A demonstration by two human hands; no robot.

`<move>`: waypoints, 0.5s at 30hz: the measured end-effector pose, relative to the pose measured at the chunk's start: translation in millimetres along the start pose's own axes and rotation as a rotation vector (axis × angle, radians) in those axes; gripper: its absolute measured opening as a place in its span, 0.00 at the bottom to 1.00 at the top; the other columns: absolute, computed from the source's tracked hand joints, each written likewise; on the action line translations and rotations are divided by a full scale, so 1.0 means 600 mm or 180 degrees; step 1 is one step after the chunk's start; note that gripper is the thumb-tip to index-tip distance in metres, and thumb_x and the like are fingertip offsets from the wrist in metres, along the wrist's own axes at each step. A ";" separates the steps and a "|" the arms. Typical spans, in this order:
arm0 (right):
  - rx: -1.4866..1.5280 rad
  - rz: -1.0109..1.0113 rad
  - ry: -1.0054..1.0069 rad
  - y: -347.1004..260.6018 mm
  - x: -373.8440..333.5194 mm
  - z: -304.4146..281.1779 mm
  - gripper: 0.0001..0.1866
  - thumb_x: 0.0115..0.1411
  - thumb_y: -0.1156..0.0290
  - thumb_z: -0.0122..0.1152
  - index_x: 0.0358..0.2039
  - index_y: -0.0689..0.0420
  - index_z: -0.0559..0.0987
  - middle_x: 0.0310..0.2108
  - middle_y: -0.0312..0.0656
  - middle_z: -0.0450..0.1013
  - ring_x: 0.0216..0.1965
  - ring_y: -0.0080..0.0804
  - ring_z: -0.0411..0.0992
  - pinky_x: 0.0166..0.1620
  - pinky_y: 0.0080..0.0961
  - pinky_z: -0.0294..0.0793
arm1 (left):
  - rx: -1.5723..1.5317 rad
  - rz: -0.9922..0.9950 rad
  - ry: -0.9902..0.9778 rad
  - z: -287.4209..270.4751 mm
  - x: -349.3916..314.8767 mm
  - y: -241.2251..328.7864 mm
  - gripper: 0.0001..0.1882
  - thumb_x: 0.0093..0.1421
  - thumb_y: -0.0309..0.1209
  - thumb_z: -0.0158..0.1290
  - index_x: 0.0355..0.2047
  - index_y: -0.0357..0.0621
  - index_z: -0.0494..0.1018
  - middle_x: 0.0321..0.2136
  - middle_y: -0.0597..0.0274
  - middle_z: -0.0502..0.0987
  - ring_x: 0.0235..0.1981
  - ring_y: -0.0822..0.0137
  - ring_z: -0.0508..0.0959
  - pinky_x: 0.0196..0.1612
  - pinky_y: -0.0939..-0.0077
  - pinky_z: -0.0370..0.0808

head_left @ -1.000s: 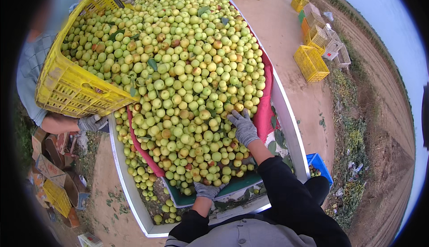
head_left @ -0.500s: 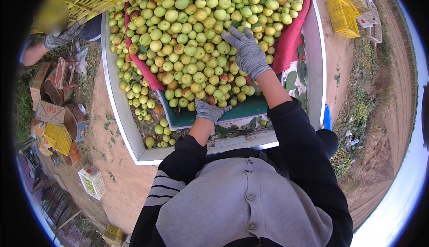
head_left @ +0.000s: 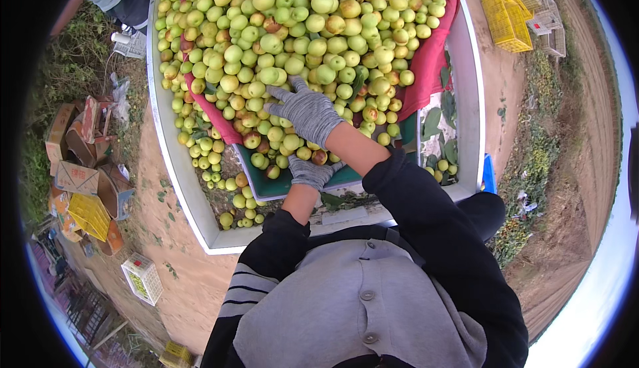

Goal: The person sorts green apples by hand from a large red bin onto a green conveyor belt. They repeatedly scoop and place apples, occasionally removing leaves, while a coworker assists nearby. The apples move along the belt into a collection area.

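Note:
A big heap of round green-yellow fruits (head_left: 279,48), some with reddish patches, fills a shallow white-walled bin (head_left: 471,102). Their exact kind I cannot tell. My right hand (head_left: 306,112), in a grey knit glove, lies over the near part of the heap with its fingers spread on the fruits. Just below it, my left hand (head_left: 310,172), gloved alike, rests at the near edge of a green-bottomed tray (head_left: 271,187). Its thumb points out to the right and its fingers touch the lowest fruits. Red cloth (head_left: 429,62) lines both sides of the heap.
Loose fruits and leaves lie between tray and bin wall. Another person's arm and clothing show at the upper left. Cardboard boxes (head_left: 76,177) and a yellow crate (head_left: 88,215) lie on the left; a white crate (head_left: 142,279) stands lower. More yellow crates (head_left: 506,22) stand right.
My right hand has swept left and toward me across the fruits. The yellow crate at the upper left has gone from view, and the other person has shifted away. My left hand stays nearly in place.

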State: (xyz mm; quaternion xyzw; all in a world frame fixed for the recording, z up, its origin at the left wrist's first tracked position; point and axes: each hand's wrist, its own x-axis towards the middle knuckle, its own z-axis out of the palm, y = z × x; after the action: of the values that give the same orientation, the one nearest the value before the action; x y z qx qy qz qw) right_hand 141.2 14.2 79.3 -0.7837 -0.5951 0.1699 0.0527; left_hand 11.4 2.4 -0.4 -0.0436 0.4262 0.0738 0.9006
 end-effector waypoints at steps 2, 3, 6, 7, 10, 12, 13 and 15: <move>0.0058 0.0066 0.0155 0.021 -0.007 0.021 0.24 0.63 0.73 0.53 0.59 0.38 0.73 0.65 0.30 0.61 0.67 0.45 0.57 0.57 0.40 0.74 | 0.0081 0.0016 0.0103 -0.003 -0.001 0.003 0.40 0.63 0.65 0.26 0.70 0.62 0.49 0.70 0.61 0.52 0.69 0.47 0.53 0.63 0.26 0.52; 0.0085 0.0047 0.0021 0.042 -0.021 0.024 0.23 0.63 0.73 0.53 0.58 0.39 0.74 0.65 0.30 0.62 0.66 0.41 0.59 0.59 0.38 0.72 | 0.0081 -0.0057 -0.0143 -0.005 -0.002 0.004 0.40 0.63 0.65 0.26 0.70 0.62 0.50 0.70 0.61 0.52 0.69 0.46 0.53 0.62 0.26 0.53; 0.0069 -0.0194 -0.0004 0.089 -0.098 0.011 0.25 0.59 0.77 0.54 0.56 0.42 0.76 0.61 0.31 0.66 0.62 0.38 0.63 0.61 0.33 0.70 | 0.0100 -0.0281 -0.0464 -0.005 -0.003 0.007 0.38 0.64 0.64 0.26 0.69 0.61 0.52 0.70 0.61 0.52 0.68 0.44 0.54 0.59 0.23 0.57; 0.0174 -0.0325 0.0079 0.104 -0.126 0.002 0.26 0.56 0.79 0.55 0.56 0.43 0.76 0.60 0.33 0.67 0.62 0.39 0.63 0.61 0.31 0.69 | 0.0033 -0.0379 -0.0534 -0.004 -0.004 0.006 0.38 0.64 0.64 0.26 0.69 0.61 0.52 0.69 0.61 0.53 0.68 0.43 0.54 0.59 0.23 0.57; 0.0666 0.0820 0.1124 0.167 -0.182 -0.016 0.32 0.52 0.84 0.52 0.58 0.46 0.74 0.60 0.41 0.67 0.61 0.43 0.63 0.63 0.34 0.66 | 0.0164 -0.0469 -0.0449 0.006 -0.007 0.006 0.38 0.64 0.65 0.26 0.69 0.61 0.52 0.69 0.61 0.53 0.68 0.43 0.54 0.60 0.22 0.56; 0.0740 0.1294 0.1351 0.185 -0.192 0.000 0.33 0.52 0.85 0.50 0.60 0.49 0.72 0.62 0.41 0.64 0.64 0.46 0.60 0.67 0.35 0.62 | 0.0179 -0.0566 -0.0313 0.011 -0.010 0.004 0.38 0.64 0.64 0.27 0.69 0.61 0.52 0.70 0.61 0.51 0.69 0.43 0.52 0.60 0.22 0.54; 0.0608 0.1192 0.1218 0.187 -0.193 0.013 0.32 0.53 0.85 0.50 0.60 0.49 0.72 0.63 0.40 0.64 0.65 0.45 0.58 0.67 0.35 0.61 | 0.0236 -0.0562 -0.0329 0.012 -0.012 0.005 0.38 0.64 0.64 0.27 0.69 0.61 0.52 0.70 0.61 0.51 0.69 0.43 0.52 0.61 0.22 0.53; 0.0409 0.1203 0.0910 0.186 -0.196 0.031 0.32 0.54 0.84 0.50 0.60 0.49 0.71 0.64 0.39 0.62 0.68 0.45 0.55 0.68 0.34 0.60 | 0.0184 -0.0544 -0.0284 0.011 -0.010 0.004 0.38 0.64 0.64 0.27 0.69 0.60 0.51 0.70 0.61 0.50 0.69 0.44 0.52 0.61 0.23 0.53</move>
State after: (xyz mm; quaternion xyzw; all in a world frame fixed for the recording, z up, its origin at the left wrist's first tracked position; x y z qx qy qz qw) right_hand 209.7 -131.6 54.0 -0.8922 -0.4124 0.1016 0.1534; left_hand 12.1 5.0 8.2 -0.0505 0.3824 -0.0137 0.9225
